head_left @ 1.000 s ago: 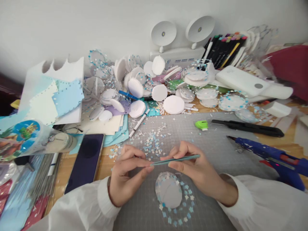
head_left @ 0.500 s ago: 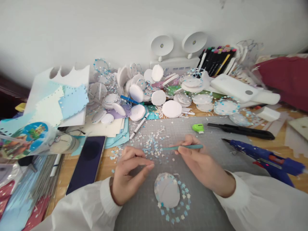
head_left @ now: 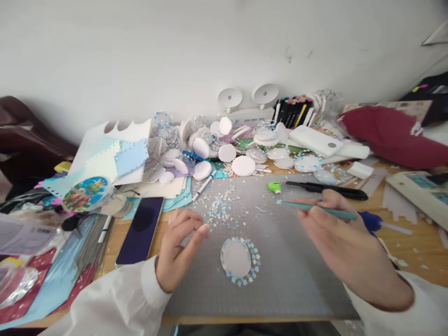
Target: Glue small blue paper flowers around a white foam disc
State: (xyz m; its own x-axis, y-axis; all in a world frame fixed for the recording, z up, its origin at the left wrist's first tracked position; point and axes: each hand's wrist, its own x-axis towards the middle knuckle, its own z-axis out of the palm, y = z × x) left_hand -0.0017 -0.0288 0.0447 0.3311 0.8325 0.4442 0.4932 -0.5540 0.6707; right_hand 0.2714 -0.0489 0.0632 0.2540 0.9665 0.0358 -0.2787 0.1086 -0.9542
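My right hand (head_left: 345, 242) holds slim teal tweezers (head_left: 325, 210), pointing left above the mat, with a tiny pale piece near the tips. My left hand (head_left: 184, 247) hovers over the left of the mat, its fingers loosely curled, thumb a little apart, nothing seen in it. Between the hands lies a white round disc (head_left: 236, 258) with a ring of blue and white stars (head_left: 254, 273) around its edge. A scatter of small stars (head_left: 220, 207) lies beyond on the grey cutting mat (head_left: 280, 280). Behind my right hand, a blue glue gun (head_left: 371, 221) is mostly hidden.
A green cutter (head_left: 275, 187) and black utility knife (head_left: 329, 189) lie at the mat's far right. A phone (head_left: 140, 231) is left of it. Piled white discs (head_left: 244, 165), a twin-headed lamp (head_left: 230, 98) and markers (head_left: 294, 112) stand along the wall. A red cap (head_left: 385, 135) lies right.
My right hand has swung right with the tweezers, now in front of the glue gun. My left thumb and finger have eased from a pinch. The view has shifted, showing the mat's near edge.
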